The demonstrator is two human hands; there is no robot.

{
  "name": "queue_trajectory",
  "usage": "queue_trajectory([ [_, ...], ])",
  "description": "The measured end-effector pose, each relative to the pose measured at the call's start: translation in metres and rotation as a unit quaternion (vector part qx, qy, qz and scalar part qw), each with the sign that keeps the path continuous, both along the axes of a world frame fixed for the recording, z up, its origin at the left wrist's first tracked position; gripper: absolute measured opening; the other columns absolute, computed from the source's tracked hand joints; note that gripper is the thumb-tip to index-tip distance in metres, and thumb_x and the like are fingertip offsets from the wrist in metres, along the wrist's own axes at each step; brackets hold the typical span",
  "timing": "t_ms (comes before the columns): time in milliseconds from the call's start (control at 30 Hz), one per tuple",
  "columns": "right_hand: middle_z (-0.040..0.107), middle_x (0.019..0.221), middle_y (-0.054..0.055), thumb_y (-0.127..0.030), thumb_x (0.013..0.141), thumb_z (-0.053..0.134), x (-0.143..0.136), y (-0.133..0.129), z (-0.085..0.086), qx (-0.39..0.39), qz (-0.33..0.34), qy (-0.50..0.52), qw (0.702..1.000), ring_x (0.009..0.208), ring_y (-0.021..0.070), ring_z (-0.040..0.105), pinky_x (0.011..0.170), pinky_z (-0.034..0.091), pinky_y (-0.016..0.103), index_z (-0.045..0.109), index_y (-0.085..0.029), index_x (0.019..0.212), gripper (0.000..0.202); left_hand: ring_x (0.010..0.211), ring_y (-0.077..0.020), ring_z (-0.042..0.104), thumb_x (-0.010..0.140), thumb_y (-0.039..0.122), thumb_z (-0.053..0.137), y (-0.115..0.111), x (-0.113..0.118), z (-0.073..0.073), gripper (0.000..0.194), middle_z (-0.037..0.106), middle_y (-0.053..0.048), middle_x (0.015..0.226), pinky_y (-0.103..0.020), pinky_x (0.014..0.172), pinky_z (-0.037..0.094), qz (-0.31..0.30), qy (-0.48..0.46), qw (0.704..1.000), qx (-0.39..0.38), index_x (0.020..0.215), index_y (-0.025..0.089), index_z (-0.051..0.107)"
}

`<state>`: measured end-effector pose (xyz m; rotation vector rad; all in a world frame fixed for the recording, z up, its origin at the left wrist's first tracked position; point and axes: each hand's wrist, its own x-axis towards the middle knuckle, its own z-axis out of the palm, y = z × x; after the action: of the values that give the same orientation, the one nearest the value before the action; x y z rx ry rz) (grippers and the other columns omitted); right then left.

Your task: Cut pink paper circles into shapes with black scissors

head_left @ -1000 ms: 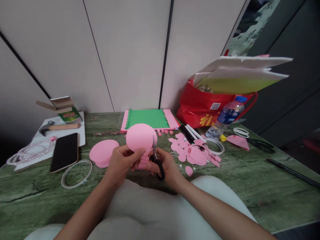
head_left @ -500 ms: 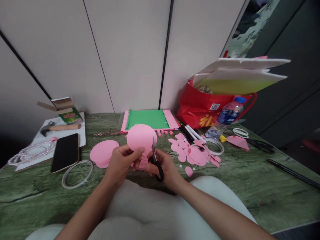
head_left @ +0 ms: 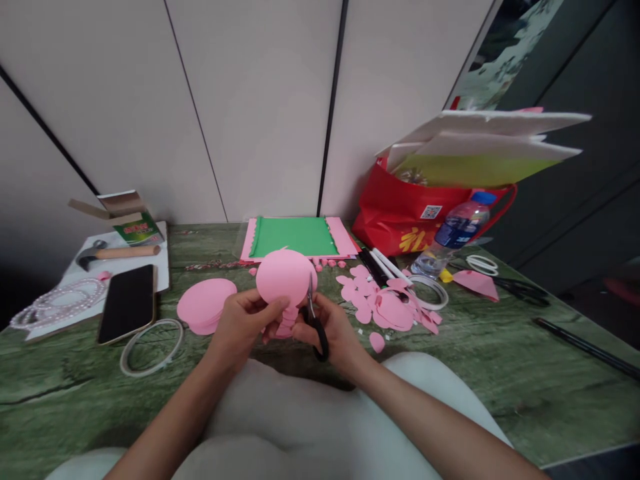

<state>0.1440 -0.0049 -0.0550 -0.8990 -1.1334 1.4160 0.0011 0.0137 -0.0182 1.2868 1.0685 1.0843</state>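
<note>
Red bag (head_left: 380, 210): 1 QR code (head_left: 431, 212); lower, large yellow characters (head_left: 413, 239), first apparently 礼, rest unclear beside bottle (head_left: 465, 212). Blue label (head_left: 454, 233) on bottle: white marks, unreadable. Green box (head_left: 141, 231): red lettering (head_left: 137, 231), illegible.

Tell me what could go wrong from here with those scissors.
The scissors in the right hand point upward at the right edge of the pink paper disc, so a wobble might leave a ragged edge.
The left hand grips the disc low down, near the blades; a slip could nick a finger.
Loose pink cutouts lie beside the right hand and might get brushed aside.
</note>
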Motion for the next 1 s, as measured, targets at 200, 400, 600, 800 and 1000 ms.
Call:
queue_trajectory([
  [200,0.048,0.05,-0.009,-0.032,0.05,0.077,-0.0021,0.0007,0.0026,-0.019,-0.008,-0.011,1.0,0.042,0.0051,0.039,0.041,0.031,0.018,0.048,-0.018,0.075,0.041,0.033,-0.0033,0.039,0.068,0.026,0.067,0.0008,-0.0009,-0.0018,0.021,0.049,0.006,0.04,-0.014,0.032,0.029,-0.001,-0.01,1.0,-0.004,0.054,0.014,0.056],
  [400,0.05,0.048,-0.009,-0.032,0.051,0.075,-0.0011,-0.0006,0.0015,-0.026,0.002,-0.01,1.0,0.037,0.0047,0.041,0.036,0.03,0.016,0.048,-0.018,0.074,0.038,0.034,-0.0036,0.039,0.067,0.026,0.067,0.0005,-0.0001,0.0007,0.02,0.048,0.006,0.04,-0.015,0.033,0.029,0.005,-0.025,1.0,-0.004,0.056,0.014,0.055],
  [600,0.05,0.047,-0.008,-0.033,0.051,0.075,-0.0007,-0.0019,0.0048,-0.036,0.001,-0.012,0.999,0.036,0.0059,0.041,0.036,0.03,0.017,0.048,-0.019,0.072,0.038,0.036,-0.0065,0.045,0.07,0.028,0.065,-0.0015,0.0032,0.0058,0.016,0.053,0.005,0.046,-0.017,0.034,0.035,-0.021,-0.063,0.998,-0.011,0.067,0.015,0.056],
  [800,0.051,0.047,-0.008,-0.038,0.054,0.073,-0.003,-0.0023,0.0016,-0.027,0.011,-0.018,0.999,0.037,0.0067,0.041,0.037,0.03,0.018,0.048,-0.019,0.075,0.038,0.037,-0.0079,0.048,0.07,0.03,0.065,-0.002,0.0014,0.0007,0.019,0.056,0.003,0.046,-0.019,0.036,0.038,-0.032,-0.047,0.998,-0.015,0.062,0.014,0.058],
  [1000,0.051,0.051,-0.008,-0.034,0.05,0.077,-0.0038,-0.0033,0.0031,-0.026,0.027,-0.006,0.999,0.042,0.0075,0.041,0.042,0.032,0.019,0.046,-0.02,0.076,0.043,0.034,-0.0057,0.043,0.068,0.028,0.067,-0.0015,-0.0008,-0.0005,0.026,0.052,0.004,0.039,-0.017,0.034,0.032,-0.013,0.007,1.0,-0.003,0.048,0.014,0.057],
])
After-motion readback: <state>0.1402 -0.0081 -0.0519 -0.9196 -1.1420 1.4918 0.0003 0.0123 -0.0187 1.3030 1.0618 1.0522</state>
